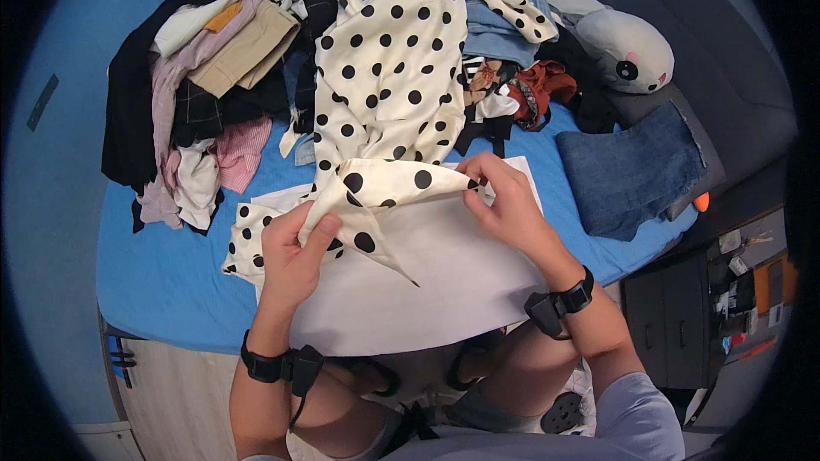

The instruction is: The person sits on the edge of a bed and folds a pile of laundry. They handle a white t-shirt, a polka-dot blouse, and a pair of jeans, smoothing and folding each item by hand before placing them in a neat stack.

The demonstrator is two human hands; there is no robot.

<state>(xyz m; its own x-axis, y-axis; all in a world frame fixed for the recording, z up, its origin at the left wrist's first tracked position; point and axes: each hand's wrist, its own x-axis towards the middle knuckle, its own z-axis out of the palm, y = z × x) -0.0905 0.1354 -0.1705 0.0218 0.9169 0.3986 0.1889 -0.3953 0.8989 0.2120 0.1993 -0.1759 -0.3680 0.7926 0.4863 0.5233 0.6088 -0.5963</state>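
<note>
A cream garment with black polka dots [391, 64] lies lengthwise across the bed, its near end over a white board or cloth [435, 294]. My left hand [295, 253] pinches a folded part near the garment's collar-like end, with a pointed flap hanging down beside it. Between the thumb and fingers of my right hand [506, 202] is the other pointed tip, drawn out to the right. One dotted sleeve [246, 240] lies to the left, partly behind my left hand. Another sleeve [519, 13] stretches to the far right. Both wrists wear black straps with small devices.
Piled clothes cover the far left of the blue bed [166, 282], beige trousers [246, 51] among them. Folded jeans [634, 173] lie at the right, below a grey plush toy [624, 51]. Rust-red fabric [544, 89] is bunched beyond my right hand. A dark cabinet [666, 320] stands at the lower right.
</note>
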